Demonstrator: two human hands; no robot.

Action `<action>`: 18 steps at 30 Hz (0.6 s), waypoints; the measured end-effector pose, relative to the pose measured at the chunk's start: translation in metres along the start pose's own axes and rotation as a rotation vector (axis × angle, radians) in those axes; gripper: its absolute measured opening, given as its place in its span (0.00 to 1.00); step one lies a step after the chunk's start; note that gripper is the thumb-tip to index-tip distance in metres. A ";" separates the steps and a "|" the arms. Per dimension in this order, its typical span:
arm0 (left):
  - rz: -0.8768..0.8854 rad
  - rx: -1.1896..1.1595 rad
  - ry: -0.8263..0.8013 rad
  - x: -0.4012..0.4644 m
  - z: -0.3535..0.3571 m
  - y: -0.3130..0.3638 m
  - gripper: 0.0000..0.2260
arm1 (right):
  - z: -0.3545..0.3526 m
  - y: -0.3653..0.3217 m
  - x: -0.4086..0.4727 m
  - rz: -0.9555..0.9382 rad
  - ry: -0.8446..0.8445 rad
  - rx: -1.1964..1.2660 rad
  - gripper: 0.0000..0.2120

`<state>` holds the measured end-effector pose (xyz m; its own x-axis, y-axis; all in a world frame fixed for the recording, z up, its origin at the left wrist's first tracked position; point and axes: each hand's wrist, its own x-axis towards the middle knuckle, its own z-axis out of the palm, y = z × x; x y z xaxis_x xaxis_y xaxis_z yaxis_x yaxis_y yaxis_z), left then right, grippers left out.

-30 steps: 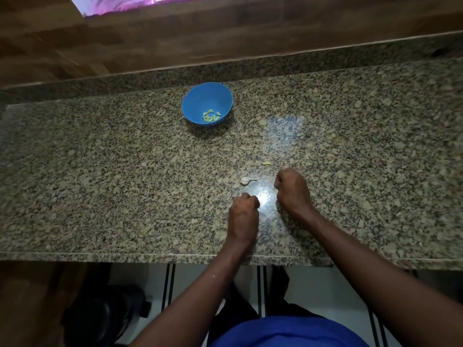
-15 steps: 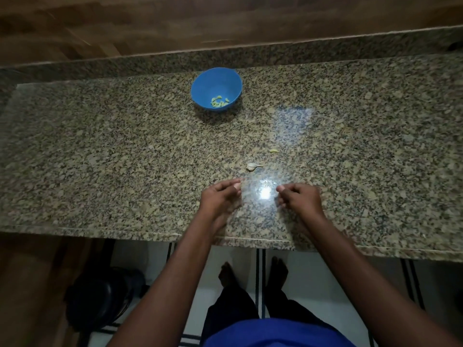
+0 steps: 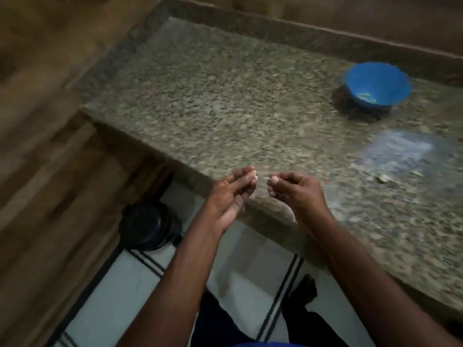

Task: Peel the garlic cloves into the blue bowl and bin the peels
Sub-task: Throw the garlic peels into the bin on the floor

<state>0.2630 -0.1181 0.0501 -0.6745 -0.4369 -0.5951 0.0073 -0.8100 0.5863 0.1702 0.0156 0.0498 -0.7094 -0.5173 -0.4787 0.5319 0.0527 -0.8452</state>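
Observation:
The blue bowl stands on the granite counter at the far right, with a few pale peeled cloves inside. My left hand and my right hand hover side by side over the counter's front edge. Each pinches a small pale scrap of garlic peel at its fingertips. A pale garlic piece lies on the counter to the right of my right hand. The frame is blurred by motion.
A round black bin sits on the tiled floor below the counter's left end, left of my left arm. Wooden wall panels enclose the counter at the left and back. My bare feet stand on the white tiles.
My view has swung left and down, so the bowl now sits at the far right and the black bin shows. Both hands have lifted off the counter toward its front edge, pinching peel.

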 end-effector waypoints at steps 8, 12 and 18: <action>0.096 -0.191 0.126 -0.032 -0.237 0.140 0.11 | 0.259 0.109 0.015 0.149 -0.143 -0.152 0.04; 0.147 -0.291 0.234 -0.039 -0.345 0.190 0.10 | 0.368 0.159 0.028 0.218 -0.183 -0.149 0.05; 0.130 -0.473 0.338 -0.025 -0.464 0.220 0.08 | 0.451 0.205 0.037 0.327 -0.166 -0.258 0.04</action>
<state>0.6238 -0.4669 -0.0610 -0.3743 -0.5817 -0.7222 0.4545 -0.7939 0.4039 0.4611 -0.3781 -0.0336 -0.4279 -0.5671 -0.7037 0.5684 0.4365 -0.6974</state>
